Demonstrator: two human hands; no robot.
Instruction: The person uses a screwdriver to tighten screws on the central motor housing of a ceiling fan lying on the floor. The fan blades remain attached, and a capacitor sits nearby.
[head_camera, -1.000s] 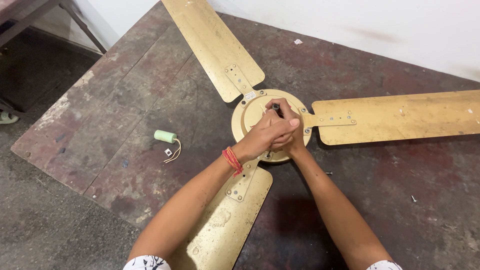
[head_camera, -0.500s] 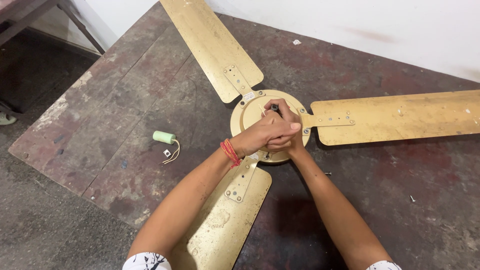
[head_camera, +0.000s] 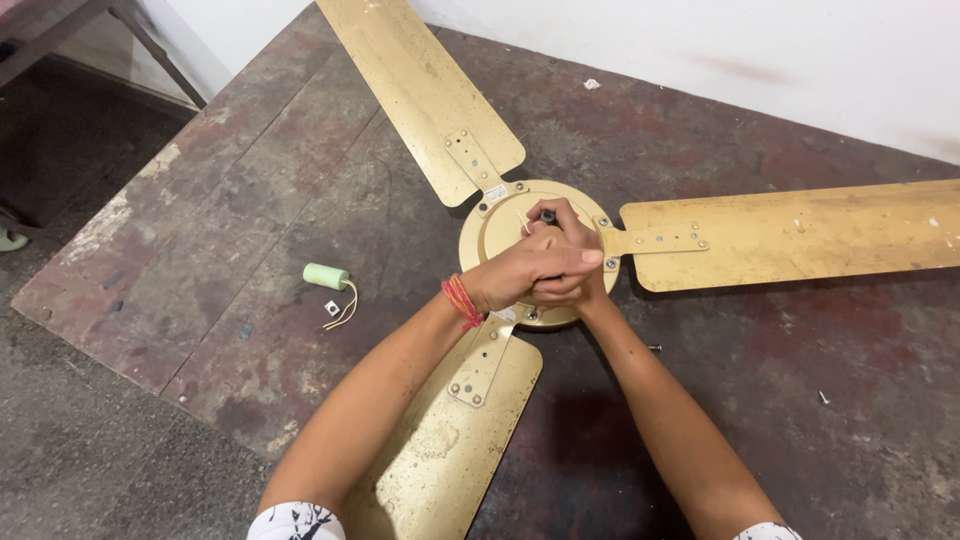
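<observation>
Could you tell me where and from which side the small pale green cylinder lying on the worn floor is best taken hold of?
Pinch the small pale green cylinder across its round body, coming from above. It lies on its side on the worn floor, and its thin wires trail off one end, so avoid that end.

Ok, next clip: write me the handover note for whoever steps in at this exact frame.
Left hand: clasped over the right, above the fan hub.
Right hand: mostly hidden beneath the left, fingers around the dark shaft stub at the hub's centre.
Things: gold ceiling fan flat on the worn table, all three blades attached. Green capacitor with wires lies loose left of the hub; stray screws lie right of it.
Done: capacitor is out.
Left: hub still closed; blades still on.
</observation>
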